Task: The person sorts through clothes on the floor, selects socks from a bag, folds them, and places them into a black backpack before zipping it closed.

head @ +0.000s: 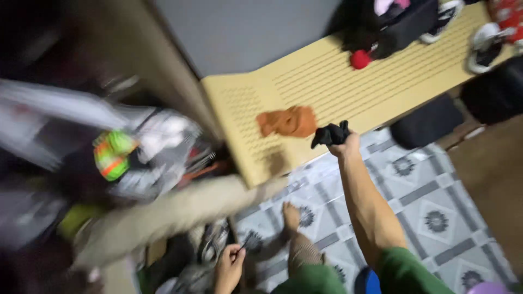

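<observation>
My right hand (344, 145) is stretched out and closed on a small black cloth item (329, 134), held at the front edge of a pale yellow perforated bench (338, 81). An orange crumpled cloth (287, 121) lies on the bench just left of that hand. My left hand (230, 265) is low near my body, pinching a thin dark object (245, 240) between its fingers. My bare foot (291, 215) rests on the patterned tile floor (430, 201).
A blurred heap of clothes and bags (136, 158) fills the left side. On the bench's far end lie dark bags (397, 24), a red ball-like item (359, 59) and white shoes (482, 49). Dark cushions (427, 122) sit under the bench at right.
</observation>
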